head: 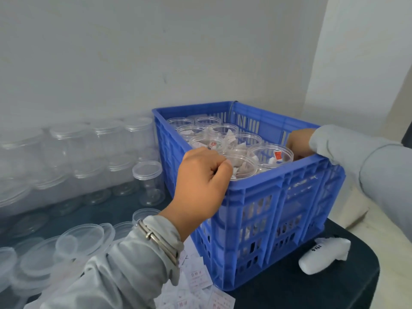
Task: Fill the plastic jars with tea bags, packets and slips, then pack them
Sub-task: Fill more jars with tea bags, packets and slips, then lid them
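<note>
Two hands gripping blue crate point(256, 208): left hand point(201, 181) fingers curling over near rim, right hand point(298, 142) clamping far-right rim; open filled jars point(270, 156) sitting inside.

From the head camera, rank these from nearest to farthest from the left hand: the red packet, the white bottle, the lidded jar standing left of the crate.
1. Red packet, in a jar right of the left hand.
2. Lidded jar, left of the blue crate.
3. White bottle, lower right on the table.
</note>
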